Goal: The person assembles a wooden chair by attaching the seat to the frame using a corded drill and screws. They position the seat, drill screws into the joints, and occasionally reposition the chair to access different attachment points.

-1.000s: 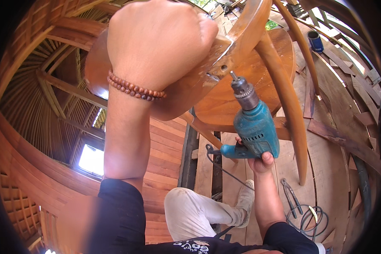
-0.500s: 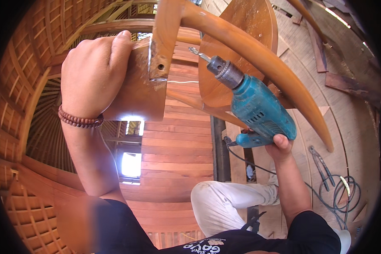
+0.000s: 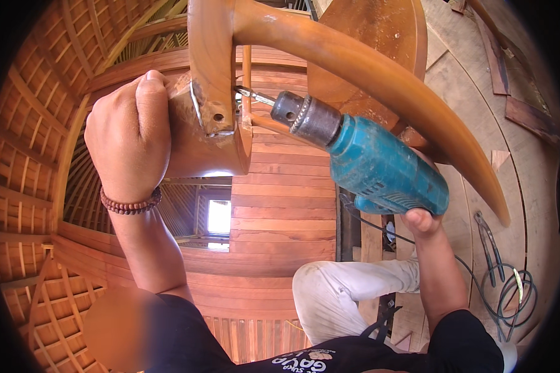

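The left grip (image 3: 129, 132), beaded bracelet (image 3: 130, 207) below it, is clasped over the edge of a curved wooden board (image 3: 199, 155). Right of that stands the joined upright (image 3: 211, 62), a round hole (image 3: 218, 117) near its lower end – then the drill bit (image 3: 256, 95), its tip just beside the upright's edge. The teal drill (image 3: 389, 165) slants down rightward before a curved wooden leg (image 3: 354, 55), the right grip (image 3: 424, 222) grasping its rear end. Farthest right, pincers (image 3: 481, 225) and a coiled cord (image 3: 534, 297) lie on the plank floor (image 3: 454, 81)
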`<move>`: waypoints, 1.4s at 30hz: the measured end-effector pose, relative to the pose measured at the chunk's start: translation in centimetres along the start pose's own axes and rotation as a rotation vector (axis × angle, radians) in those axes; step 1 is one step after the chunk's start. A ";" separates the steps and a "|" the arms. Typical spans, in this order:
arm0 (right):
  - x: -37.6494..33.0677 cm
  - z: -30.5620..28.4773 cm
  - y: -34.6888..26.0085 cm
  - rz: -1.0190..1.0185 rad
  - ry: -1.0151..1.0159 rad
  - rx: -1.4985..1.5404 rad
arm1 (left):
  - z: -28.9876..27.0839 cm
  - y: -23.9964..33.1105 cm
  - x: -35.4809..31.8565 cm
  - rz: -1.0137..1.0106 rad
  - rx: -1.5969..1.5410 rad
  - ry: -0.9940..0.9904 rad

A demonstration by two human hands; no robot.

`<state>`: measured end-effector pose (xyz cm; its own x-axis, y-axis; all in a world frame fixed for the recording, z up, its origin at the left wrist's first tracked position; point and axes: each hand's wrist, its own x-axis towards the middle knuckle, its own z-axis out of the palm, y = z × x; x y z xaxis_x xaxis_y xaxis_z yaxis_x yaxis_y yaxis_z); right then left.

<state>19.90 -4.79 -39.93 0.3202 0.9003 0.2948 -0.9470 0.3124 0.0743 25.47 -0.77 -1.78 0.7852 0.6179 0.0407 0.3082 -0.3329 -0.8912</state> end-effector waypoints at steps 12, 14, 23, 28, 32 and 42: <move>-0.6 0.2 0.3 -0.032 0.009 -0.025 | 0.1 1.0 -0.4 -0.095 0.109 0.044; -0.2 0.3 0.2 -0.061 -0.001 -0.075 | 0.3 1.1 -0.3 -0.083 0.116 0.052; 1.0 1.2 -0.7 0.027 -0.033 0.008 | 1.2 1.8 -0.4 -0.105 0.158 0.192; 1.0 0.7 0.1 0.096 -0.030 0.017 | 1.3 1.8 -0.4 -0.093 0.167 0.216; 2.0 -0.7 0.3 -0.283 -0.076 -0.460 | 1.4 2.0 -0.4 -0.125 0.164 0.184; 1.0 0.5 -0.2 0.273 -0.085 0.294 | 1.0 2.3 -0.6 -0.196 0.134 0.110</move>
<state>20.40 -4.13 -39.17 0.0649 0.9062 0.4179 -0.9676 -0.0453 0.2485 25.17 -1.16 -4.31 0.7736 0.5774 0.2610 0.3920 -0.1125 -0.9130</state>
